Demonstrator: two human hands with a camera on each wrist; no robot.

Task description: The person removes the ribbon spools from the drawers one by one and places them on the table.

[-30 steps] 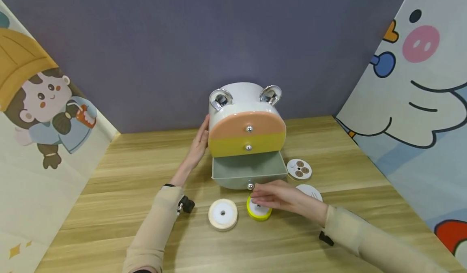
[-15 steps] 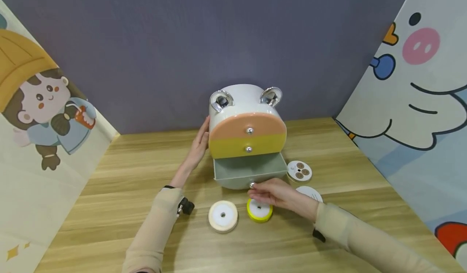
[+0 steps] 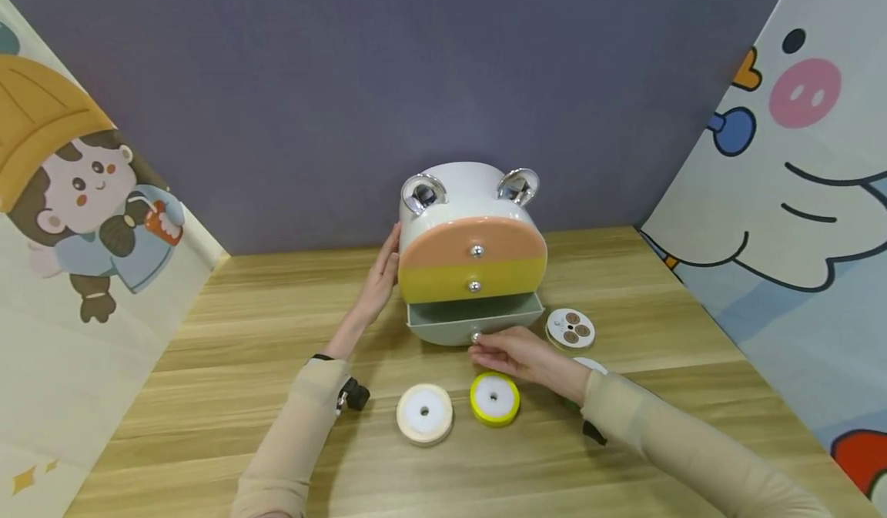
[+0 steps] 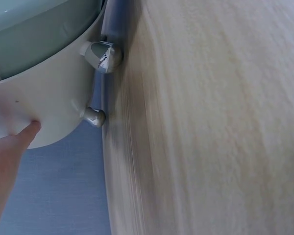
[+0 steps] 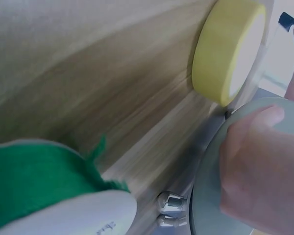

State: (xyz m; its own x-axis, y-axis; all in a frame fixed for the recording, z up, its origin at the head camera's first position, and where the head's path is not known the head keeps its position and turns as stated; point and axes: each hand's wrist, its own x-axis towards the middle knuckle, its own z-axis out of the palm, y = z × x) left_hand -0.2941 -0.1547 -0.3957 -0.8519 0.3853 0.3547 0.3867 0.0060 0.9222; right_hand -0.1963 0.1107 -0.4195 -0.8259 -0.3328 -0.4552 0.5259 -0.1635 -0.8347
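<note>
A white drawer box [image 3: 463, 185] with two silver ears stands at the back of the table. Its orange drawer [image 3: 443, 245] and yellow drawer [image 3: 436, 281] are shut; the grey-green bottom drawer [image 3: 440, 331] stands partly out. My right hand [image 3: 518, 352] pinches the silver knob [image 3: 476, 336] of that bottom drawer; in the right wrist view, the hand hides the knob. My left hand [image 3: 377, 285] rests against the box's left side, fingers extended. In the left wrist view, a fingertip [image 4: 33, 126] touches the white wall.
On the table [image 3: 229, 395], a cream ribbon spool [image 3: 425, 424] and a yellow ribbon spool [image 3: 495, 412] lie in front of the box. To its right is a spool with brown circles [image 3: 571, 337]. A green ribbon spool [image 5: 34, 183] is mostly behind my right wrist in the head view.
My right hand has come onto the bottom drawer's knob and moved toward the box, sliding the drawer partway in. The left hand has stayed against the box's side.
</note>
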